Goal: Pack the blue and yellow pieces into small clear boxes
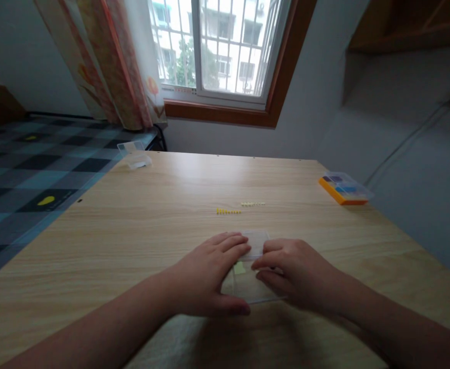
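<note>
A small clear plastic box [253, 287] lies on the wooden table [133, 225] just in front of me, with a pale green piece [239, 267] showing through it. My left hand [209, 277] rests on the box's left side, fingers laid over the lid and thumb along its near edge. My right hand [292, 271] grips the right side, fingers curled onto the lid. Beyond the box lie two short rows of beads, one yellow [228, 211] and one paler [252, 204].
An orange-based clear case [344, 188] with blue contents sits at the table's right edge. Another clear box [135, 155] stands at the far left corner. A bed with a checked cover [28, 174] is on the left; a window and curtain are behind.
</note>
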Action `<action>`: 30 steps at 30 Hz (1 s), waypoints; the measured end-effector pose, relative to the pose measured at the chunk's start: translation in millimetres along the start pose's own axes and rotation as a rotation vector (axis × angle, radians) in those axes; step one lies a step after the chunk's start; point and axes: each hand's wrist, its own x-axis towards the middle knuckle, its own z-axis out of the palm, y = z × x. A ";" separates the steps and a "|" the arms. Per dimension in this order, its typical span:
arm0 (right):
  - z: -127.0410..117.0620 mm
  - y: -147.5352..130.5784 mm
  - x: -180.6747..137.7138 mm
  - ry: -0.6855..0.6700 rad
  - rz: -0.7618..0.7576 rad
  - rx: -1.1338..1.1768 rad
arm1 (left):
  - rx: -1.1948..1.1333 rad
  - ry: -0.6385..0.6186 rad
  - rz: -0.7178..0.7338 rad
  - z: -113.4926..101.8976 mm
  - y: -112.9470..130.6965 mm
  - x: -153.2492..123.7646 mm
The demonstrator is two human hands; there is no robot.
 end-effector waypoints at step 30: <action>10.8 -2.1 1.7 0.033 -0.077 0.017 | 0.007 0.026 0.006 3.7 0.3 1.3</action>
